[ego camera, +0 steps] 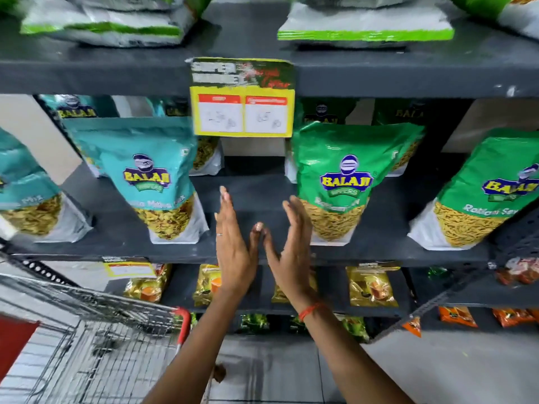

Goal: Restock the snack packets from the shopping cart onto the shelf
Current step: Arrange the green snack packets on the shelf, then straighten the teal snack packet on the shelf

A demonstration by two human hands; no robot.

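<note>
Both hands are raised flat and empty before the shelf (250,193): left hand (233,243), right hand (291,246). A teal snack packet (151,182) stands left of them, a green packet (341,182) beside the right fingers; the shopping cart (96,339) sits lower left.

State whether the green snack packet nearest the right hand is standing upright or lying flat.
Upright. The green packet stands on its base on the shelf, logo facing out, leaning back slightly, beside the open right hand.
</note>
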